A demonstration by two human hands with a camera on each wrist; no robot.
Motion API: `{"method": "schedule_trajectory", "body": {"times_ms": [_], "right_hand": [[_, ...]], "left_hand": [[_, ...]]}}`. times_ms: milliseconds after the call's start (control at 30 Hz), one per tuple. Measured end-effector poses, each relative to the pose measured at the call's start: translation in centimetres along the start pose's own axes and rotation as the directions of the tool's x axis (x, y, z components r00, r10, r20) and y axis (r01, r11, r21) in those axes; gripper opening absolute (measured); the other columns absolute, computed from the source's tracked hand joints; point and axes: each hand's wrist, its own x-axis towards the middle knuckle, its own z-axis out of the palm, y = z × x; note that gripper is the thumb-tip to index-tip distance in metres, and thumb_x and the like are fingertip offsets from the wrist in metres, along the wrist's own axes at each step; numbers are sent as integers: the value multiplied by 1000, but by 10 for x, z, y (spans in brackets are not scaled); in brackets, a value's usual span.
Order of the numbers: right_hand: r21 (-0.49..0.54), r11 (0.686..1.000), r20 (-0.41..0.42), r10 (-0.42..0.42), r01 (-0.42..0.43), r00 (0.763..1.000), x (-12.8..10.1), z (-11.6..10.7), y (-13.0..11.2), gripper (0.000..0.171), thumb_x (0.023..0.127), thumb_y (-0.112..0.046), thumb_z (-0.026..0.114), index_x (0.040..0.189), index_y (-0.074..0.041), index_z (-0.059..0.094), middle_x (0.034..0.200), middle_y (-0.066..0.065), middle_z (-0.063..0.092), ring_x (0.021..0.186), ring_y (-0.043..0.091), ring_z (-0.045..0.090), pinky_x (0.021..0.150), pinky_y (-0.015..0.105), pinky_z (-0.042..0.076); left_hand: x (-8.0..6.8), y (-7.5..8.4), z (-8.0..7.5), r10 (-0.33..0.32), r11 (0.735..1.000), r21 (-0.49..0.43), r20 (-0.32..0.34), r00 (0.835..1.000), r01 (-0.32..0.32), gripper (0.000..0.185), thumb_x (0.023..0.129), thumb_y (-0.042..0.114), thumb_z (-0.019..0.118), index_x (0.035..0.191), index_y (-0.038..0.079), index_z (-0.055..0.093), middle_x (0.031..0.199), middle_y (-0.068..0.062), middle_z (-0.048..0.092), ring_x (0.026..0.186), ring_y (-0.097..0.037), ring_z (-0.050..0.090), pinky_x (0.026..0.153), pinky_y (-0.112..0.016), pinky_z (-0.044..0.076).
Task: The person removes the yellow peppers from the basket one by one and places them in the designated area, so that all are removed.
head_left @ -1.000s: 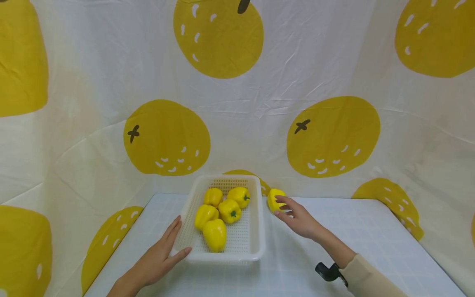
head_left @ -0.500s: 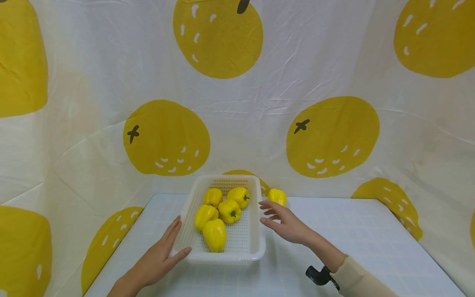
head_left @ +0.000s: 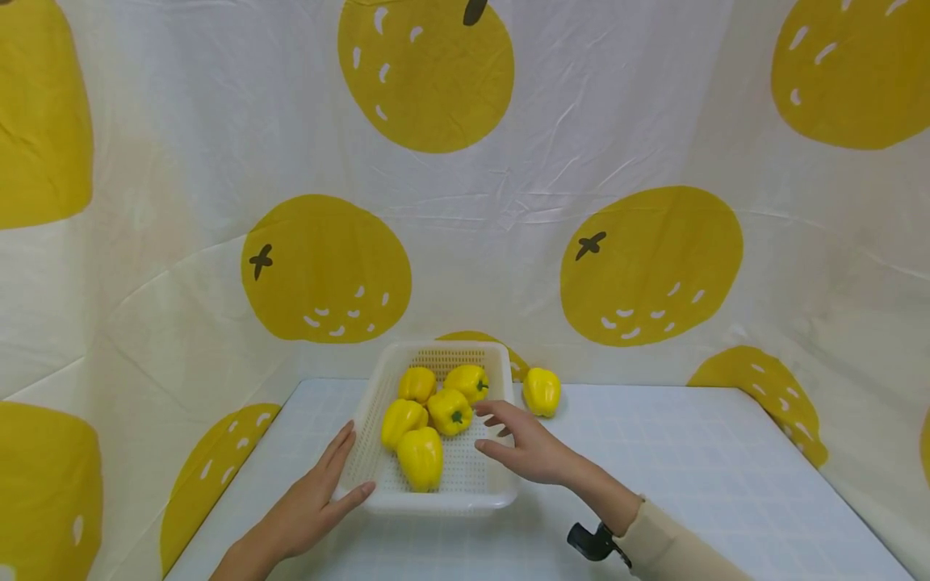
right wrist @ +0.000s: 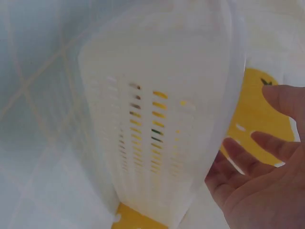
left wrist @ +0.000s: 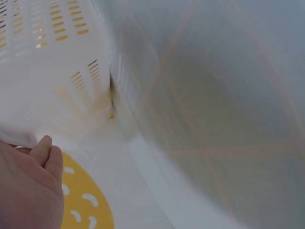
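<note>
A white perforated plastic basket (head_left: pixel 436 504) holds several yellow bell peppers (head_left: pixel 420 460). My left hand (head_left: pixel 308 504) rests along its left side with straight fingers, the thumb at the near left corner. Over the basket's right rim reaches my right hand (head_left: pixel 526 444), its fingers loosely bent and nothing between them. Closest to those fingertips, inside the basket, is a bell pepper with a green stem (head_left: pixel 450 411). One more yellow bell pepper (head_left: pixel 541 393) lies on the table outside, just right of the basket's far end. The right wrist view shows the basket's slotted wall (right wrist: pixel 157 62) beside the hand.
The table (head_left: pixel 697 460) has a pale blue cloth with a faint grid. Behind it and at the sides hangs a white curtain (head_left: pixel 487 242) printed with large yellow fruit. A black device (head_left: pixel 592 542) is strapped at my right wrist.
My right hand has moved left and toward me, away from the bell pepper on the table to above the basket's right side. The left hand and basket have stayed put.
</note>
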Motion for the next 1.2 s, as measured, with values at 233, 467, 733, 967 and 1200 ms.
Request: {"method": "schedule_trajectory", "body": {"times_ms": [233, 467, 733, 967, 1200], "right_hand": [[4, 1000, 58, -27, 26, 998, 12, 20, -5, 49, 102, -30, 65, 145, -12, 51, 145, 6, 54, 123, 24, 58, 98, 48, 54], [-34, 999, 94, 14, -11, 995, 24, 37, -12, 55, 99, -33, 67, 148, -15, 49, 147, 6, 52, 123, 27, 56, 95, 43, 55], [-133, 990, 87, 57, -45, 995, 36, 53, -15, 62, 97, -38, 69, 150, -12, 49, 152, 8, 49, 133, 26, 52, 109, 47, 46], [-219, 970, 86, 124, -103, 989, 46, 69, -19, 67, 93, -41, 74, 149, -13, 51, 154, 7, 47, 132, 23, 53, 109, 48, 47], [-327, 940, 91, 136, -100, 986, 55, 78, -23, 71, 91, -43, 77, 150, -15, 51, 153, 9, 47, 124, 21, 56, 104, 46, 51]], "left_hand": [[1, 0, 0, 3, 1000, 1, -2, 1000, -3, 101, 95, 75, 47, 165, 11, 13, 173, -5, 4, 150, -38, 31, 113, -64, 34], [1, 1, 0, 13, 1000, 0, -9, 1000, -13, 100, 95, 74, 48, 166, 12, 13, 173, -6, 5, 150, -38, 31, 113, -64, 34], [1, 2, 0, -2, 1000, -14, 10, 1000, 2, 101, 95, 74, 48, 166, 12, 13, 173, -6, 5, 151, -38, 29, 114, -64, 32], [1, 0, 1, 7, 1000, -10, -3, 1000, -7, 98, 96, 72, 49, 166, 12, 14, 173, -6, 6, 150, -38, 31, 114, -64, 33], [0, -1, 0, 18, 1000, -1, -16, 1000, -18, 97, 97, 71, 49, 165, 12, 14, 173, -6, 6, 150, -38, 32, 113, -64, 35]]}}
